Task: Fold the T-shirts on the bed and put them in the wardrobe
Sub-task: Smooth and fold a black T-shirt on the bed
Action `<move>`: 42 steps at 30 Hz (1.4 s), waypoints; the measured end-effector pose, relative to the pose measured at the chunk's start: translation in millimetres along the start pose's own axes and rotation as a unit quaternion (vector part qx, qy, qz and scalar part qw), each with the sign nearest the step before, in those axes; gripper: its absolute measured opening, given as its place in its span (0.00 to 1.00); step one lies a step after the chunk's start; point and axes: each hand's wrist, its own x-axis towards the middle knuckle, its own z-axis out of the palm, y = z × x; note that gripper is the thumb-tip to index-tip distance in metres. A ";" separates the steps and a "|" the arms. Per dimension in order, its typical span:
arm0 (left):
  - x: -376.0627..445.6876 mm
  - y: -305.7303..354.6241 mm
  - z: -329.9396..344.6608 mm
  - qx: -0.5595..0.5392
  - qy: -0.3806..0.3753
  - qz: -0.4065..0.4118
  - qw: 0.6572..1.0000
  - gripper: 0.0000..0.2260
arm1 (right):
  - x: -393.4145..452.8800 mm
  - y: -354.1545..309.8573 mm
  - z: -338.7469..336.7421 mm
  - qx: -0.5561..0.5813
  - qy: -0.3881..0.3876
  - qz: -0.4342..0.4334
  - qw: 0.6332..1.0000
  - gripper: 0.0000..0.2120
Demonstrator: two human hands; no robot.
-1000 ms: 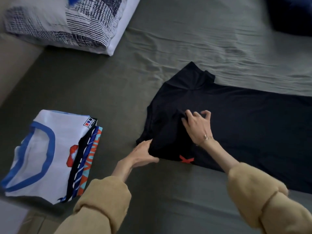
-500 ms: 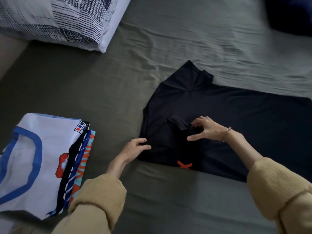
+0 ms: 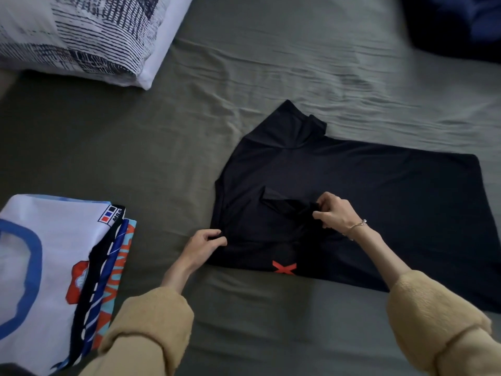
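Two hands on one black T-shirt (image 3: 379, 191), spread across the grey-green bed (image 3: 271, 63), and the fold is at a delicate point. Slippery, floppy fabric like this is the danger: if the tucked sleeve (image 3: 282, 203) is let go before it lies flat, it looks likely to spring open and bunch under the next fold, leaving a lumpy bundle. A pull from one side only could also drag the whole shirt askew, since nothing weighs down its far end. The left hand (image 3: 202, 246) is at the shirt's near-left edge, fingers curled and pinching the cloth there. The right hand (image 3: 334, 213), bracelet at the wrist, sits further in on the chest, fingertips pinching the end of that folded sleeve strip. Both forearms reach in from below, in tan sleeves. To the left, well apart, the stack of folded shirts (image 3: 54, 267) waits on the bed, with the wardrobe nowhere in view.
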 end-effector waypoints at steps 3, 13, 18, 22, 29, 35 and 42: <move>-0.3 0.2 -1.6 -0.007 -0.005 0.001 1.000 0.33 | 2.0 -8.8 5.3 -0.050 0.017 -0.082 0.995 0.25; -2.5 0.1 -0.6 -0.014 -0.006 0.022 1.000 0.40 | 17.3 -47.8 18.8 -0.160 0.121 -0.152 0.968 0.11; -2.2 -2.6 0.1 -0.027 -0.004 0.034 0.999 0.41 | 11.1 -50.4 18.9 -0.197 0.029 -0.152 0.968 0.33; 0.8 -5.8 2.0 -0.034 0.002 0.039 0.999 0.33 | 20.0 -47.0 23.7 -0.233 0.085 -0.135 0.959 0.27; -0.3 -4.7 3.1 -0.036 0.009 0.045 0.998 0.28 | 22.7 -31.9 8.9 -0.235 0.008 -0.111 0.966 0.24; 4.8 -8.8 2.9 -0.015 0.011 0.041 0.999 0.08 | 1.3 -31.4 21.5 -0.223 0.111 -0.304 0.919 0.12; 3.1 -9.7 3.7 -0.014 0.035 0.031 0.999 0.11 | -29.9 -13.6 43.6 -0.294 0.170 -0.525 0.781 0.08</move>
